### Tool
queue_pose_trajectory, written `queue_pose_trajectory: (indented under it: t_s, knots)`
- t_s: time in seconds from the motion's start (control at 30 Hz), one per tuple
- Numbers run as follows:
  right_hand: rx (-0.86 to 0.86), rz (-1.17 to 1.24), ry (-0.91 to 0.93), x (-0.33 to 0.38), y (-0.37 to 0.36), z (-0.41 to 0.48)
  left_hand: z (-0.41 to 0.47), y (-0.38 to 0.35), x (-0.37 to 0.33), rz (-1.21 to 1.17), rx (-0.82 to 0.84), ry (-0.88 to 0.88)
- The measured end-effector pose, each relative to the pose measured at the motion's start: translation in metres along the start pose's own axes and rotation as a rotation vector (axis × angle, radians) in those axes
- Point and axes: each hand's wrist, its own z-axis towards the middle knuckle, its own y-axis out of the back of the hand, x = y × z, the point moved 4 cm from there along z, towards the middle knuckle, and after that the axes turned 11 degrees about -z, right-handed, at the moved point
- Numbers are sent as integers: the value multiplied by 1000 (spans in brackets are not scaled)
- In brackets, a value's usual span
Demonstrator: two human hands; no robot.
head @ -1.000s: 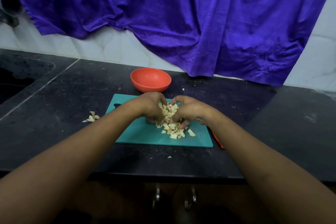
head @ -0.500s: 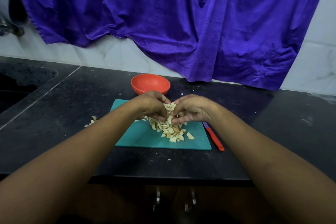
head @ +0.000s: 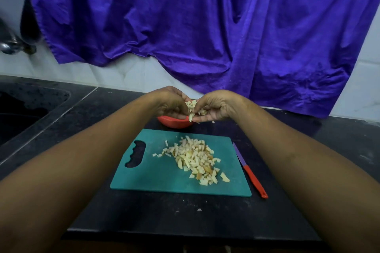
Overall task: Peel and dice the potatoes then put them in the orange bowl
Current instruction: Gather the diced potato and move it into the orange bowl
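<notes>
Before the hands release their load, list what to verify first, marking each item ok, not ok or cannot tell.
1. Left hand and right hand both cup the handful of diced potato: ok.
2. Handful centred over the orange bowl: cannot tell; the hands hide most of it.
3. Nothing slipping: not ok; pieces hang out between the hands.
4. Knife lies beside the cutting board, away from the hands: ok.
5. Board emptied: not ok; a pile sits there.
6. Counter free of strays: not ok; stray piece before the board.
</notes>
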Motion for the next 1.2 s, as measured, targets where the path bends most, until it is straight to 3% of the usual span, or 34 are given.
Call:
queue_pose_trajectory:
  t_s: [0.23,0.5,0.67,0.8,1.07,1.2]
  knots:
    - [-61,-43,48,31,-4,70,51,34,-10,-6,-117,-35]
    - [-55,-206,-14,25,-15,111,83,52,10,357,-133,18]
    - [-141,-336,18,25,-16,116,90,57,15,471,-209,-113]
    - [-112,-252,43,20,-19,118,84,59,18,589,-234,-149]
    - [-108,-48,107,16,-23,121,74,57,22,583,-250,-215]
    - [-120,-64,139,12,-17,110,63,57,25,514,-249,-259]
